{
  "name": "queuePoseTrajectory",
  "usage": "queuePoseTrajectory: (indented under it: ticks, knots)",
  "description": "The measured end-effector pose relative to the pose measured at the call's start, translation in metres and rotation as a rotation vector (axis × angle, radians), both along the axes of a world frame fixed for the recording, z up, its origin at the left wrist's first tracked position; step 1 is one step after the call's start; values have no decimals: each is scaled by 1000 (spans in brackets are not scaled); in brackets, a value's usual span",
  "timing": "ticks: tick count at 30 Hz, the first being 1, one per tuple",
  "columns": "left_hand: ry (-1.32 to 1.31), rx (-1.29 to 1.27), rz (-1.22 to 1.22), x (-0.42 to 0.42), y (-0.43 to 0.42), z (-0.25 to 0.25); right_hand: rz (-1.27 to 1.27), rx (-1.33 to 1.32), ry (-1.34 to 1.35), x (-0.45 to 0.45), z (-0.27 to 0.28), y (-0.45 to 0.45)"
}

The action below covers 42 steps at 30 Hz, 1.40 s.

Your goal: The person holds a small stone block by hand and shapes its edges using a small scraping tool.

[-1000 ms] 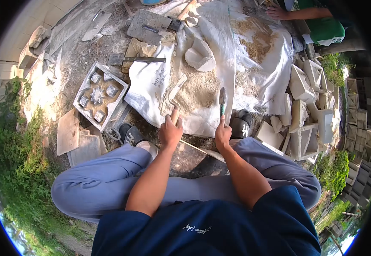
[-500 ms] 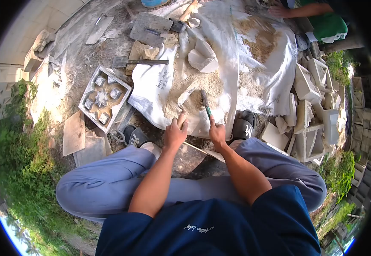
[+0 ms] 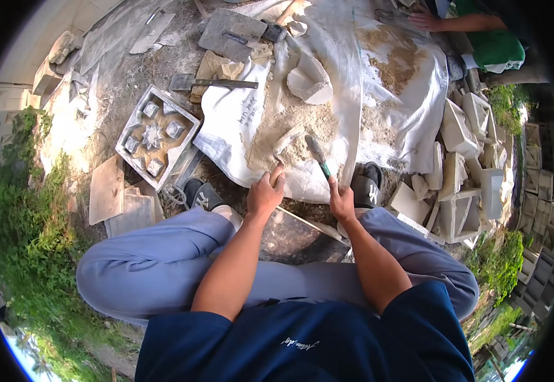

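My left hand (image 3: 266,194) is closed round the wooden handle of a trowel (image 3: 278,170). Its blade lies in the pale sandy powder (image 3: 267,137) on a white sack sheet (image 3: 227,124), with powder heaped on or against it. In my right hand (image 3: 342,201) is a narrow trowel (image 3: 316,149) with a green handle and a dark, round-ended blade. That blade's tip sits at the right edge of the heaped powder, close to the other trowel. A broken whitish block (image 3: 309,79) rests on the sheet just beyond.
Left stands a square mould (image 3: 157,139) with a star and raised blocks inside. Beyond lie a hammer-like tool (image 3: 216,83) and a flat float (image 3: 232,35). Cast blocks (image 3: 461,210) pile up at right. A co-worker's arm (image 3: 468,23) reaches in at upper right.
The narrow trowel has shifted slightly right and tilted more, its tip now beside the other trowel's blade. More powder shows heaped at the left-hand trowel. The whole view has moved a little.
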<state>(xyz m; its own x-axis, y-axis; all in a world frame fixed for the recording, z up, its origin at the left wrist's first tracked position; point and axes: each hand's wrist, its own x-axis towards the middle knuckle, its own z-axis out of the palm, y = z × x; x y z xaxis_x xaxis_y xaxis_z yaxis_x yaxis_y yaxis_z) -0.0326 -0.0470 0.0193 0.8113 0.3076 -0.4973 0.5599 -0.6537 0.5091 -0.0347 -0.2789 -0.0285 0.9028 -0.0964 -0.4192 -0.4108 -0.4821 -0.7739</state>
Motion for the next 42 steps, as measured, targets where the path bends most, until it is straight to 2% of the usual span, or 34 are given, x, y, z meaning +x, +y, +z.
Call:
queuePoseTrajectory:
  ticks: [1,3,10,12,15,17,21,24,25,26,34,38,40,42]
  knots:
    - [-8,3,-8,-1,0,-1,3,0,-1,-2,-10,0]
    - [-25,9,-16,0,1,-1,67,-254,103,-1,-21,4]
    - [-56,9,-18,-3,3,-7,86,-149,98,9,1,14]
    - [-68,9,-11,-9,2,-8,76,-114,-10,8,4,19]
    - [-43,12,-10,-4,2,-7,116,-306,122,6,6,23]
    - [-77,36,-25,-2,2,-9,116,-278,191,7,-4,21]
    - [-72,13,-11,-5,2,-11,116,-219,146,21,23,25]
    - [-103,45,-27,-11,2,-13,87,-178,40,8,14,19]
    - [-78,36,-17,-10,2,-16,105,-269,72,2,3,16]
    - [-57,25,-12,-6,3,-17,174,-413,136,-3,-31,7]
    - [-74,20,-3,-6,1,-8,65,-199,123,10,6,14]
    - [-48,0,-2,-5,2,-11,113,-287,88,6,-16,7]
    - [-52,5,2,-4,3,-10,125,-288,70,11,-7,12]
    - [-64,27,-4,-5,3,-10,34,-158,58,12,0,16]
